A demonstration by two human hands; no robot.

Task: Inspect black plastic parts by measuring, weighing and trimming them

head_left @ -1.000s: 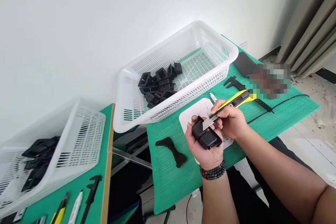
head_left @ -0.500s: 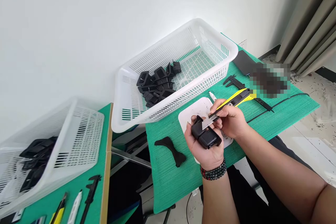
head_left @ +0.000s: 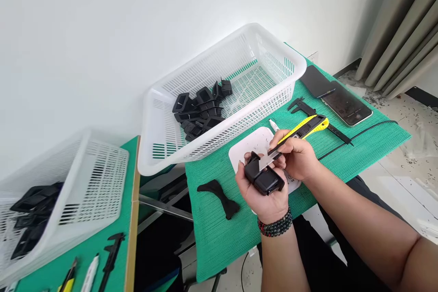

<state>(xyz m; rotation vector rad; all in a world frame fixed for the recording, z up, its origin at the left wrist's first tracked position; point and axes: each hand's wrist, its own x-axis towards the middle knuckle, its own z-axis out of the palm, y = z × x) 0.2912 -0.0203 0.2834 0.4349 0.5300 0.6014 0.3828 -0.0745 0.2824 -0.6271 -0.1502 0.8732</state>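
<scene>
In my left hand [head_left: 265,198] lies a black molded plastic part [head_left: 268,181], with my fingers and thumb curled round it. My right hand [head_left: 299,157] grips a yellow and black utility knife [head_left: 306,127], its blade [head_left: 266,160] extended and laid against the part's upper face. Both hands are above a white tray [head_left: 244,148] holding a few dark shavings. Left of the hands, a curved black piece [head_left: 221,197] rests on the green mat [head_left: 222,246].
A white basket [head_left: 147,159] with several black parts [head_left: 201,109] stands behind. A marker [head_left: 273,124], caliper [head_left: 304,108], smartphone [head_left: 347,102], dark flat object [head_left: 315,81] and black cable [head_left: 372,128] lie rightward. Another basket [head_left: 102,182] and caliper [head_left: 112,253] occupy the left table.
The whole view has shifted slightly, so things sit a little further left. Both hands keep their grips, and the blade stays against the black part.
</scene>
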